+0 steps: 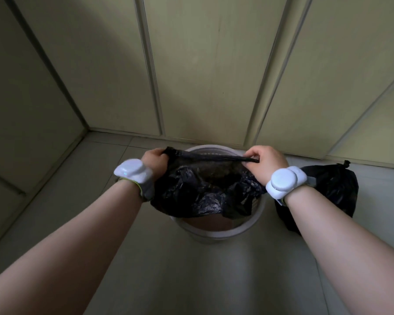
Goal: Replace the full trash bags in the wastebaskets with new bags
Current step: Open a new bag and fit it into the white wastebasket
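Stretching the mouth of a black trash bag [203,192] between both hands, the person holds it over a white wastebasket [216,234] that stands on the tiled floor [191,280]. The left hand [154,159] is clenched round one bunched end of the bag's rim, fingers curled over the plastic. The right hand [265,163] grasps the other end, thumb and fingers pinching the gathered edge, so the far side of the rim runs as a taut dark band between them. The crumpled body of the bag hangs below that band and covers the far and middle part of the basket's opening; the near part of the basket's inside shows through, brownish and unlined. Just to the right of the wastebasket, partly behind the right forearm, a tied black bag [334,187] sits on the floor, bulging, its knot pointing up. Each wrist carries a white rounded device, on the left [132,170] and on the right [282,180]. Pale cabinet doors [214,76] rise behind the basket.
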`<action>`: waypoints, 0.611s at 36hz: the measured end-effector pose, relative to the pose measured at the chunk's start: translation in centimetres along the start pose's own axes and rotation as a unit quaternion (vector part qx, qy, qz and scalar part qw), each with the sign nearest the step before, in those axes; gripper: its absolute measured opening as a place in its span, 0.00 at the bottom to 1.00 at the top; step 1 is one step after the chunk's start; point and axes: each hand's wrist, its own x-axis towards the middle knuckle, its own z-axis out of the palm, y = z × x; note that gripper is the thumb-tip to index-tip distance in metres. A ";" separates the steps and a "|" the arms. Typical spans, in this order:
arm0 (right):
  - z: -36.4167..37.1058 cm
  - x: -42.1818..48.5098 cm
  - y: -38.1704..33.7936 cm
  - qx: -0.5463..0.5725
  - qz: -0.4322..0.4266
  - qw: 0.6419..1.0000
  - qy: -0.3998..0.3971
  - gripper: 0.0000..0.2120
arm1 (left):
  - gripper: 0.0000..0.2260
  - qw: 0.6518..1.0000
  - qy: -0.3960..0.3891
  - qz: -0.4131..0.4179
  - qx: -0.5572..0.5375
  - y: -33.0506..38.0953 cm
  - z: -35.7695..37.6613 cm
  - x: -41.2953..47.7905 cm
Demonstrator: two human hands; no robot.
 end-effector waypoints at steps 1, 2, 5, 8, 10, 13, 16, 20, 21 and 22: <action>0.4 0.0 0.4 -0.027 0.011 1.000 -0.005 0.09 | 0.14 0.998 0.009 0.019 0.063 -0.5 0.2 -0.1; 0.8 -0.1 0.9 -0.054 0.024 0.998 -0.014 0.12 | 0.15 0.993 0.008 0.034 0.109 -1.0 0.4 -0.1; 1.8 -0.5 1.9 -0.119 0.063 0.989 -0.060 0.22 | 0.15 0.978 -0.041 0.055 0.198 -2.3 1.3 -0.2; 2.1 -0.9 2.5 -0.132 0.089 0.981 -0.108 0.26 | 0.16 0.966 -0.065 0.050 0.246 -2.4 2.0 -0.6; 2.0 -1.0 2.6 -0.120 0.098 0.979 -0.132 0.28 | 0.17 0.966 -0.062 0.044 0.248 -2.2 1.9 -0.6; 1.1 -0.9 2.3 -0.134 0.096 0.974 -0.158 0.28 | 0.16 0.965 -0.066 0.049 0.249 -2.0 1.3 -0.3; -0.1 -0.8 1.9 -0.160 0.098 0.961 -0.202 0.29 | 0.14 0.953 -0.079 0.039 0.290 -1.6 0.7 -0.2; -0.9 -0.5 2.0 -0.163 0.101 0.946 -0.262 0.37 | 0.11 0.933 -0.116 0.033 0.338 -0.9 0.2 -0.6; -0.9 -0.5 2.0 -0.159 0.100 0.947 -0.262 0.38 | 0.11 0.929 -0.127 0.039 0.345 -0.7 0.1 -0.8; -0.8 -0.4 2.0 -0.155 0.095 0.950 -0.255 0.37 | 0.12 0.929 -0.131 0.049 0.342 -0.7 0.0 -0.8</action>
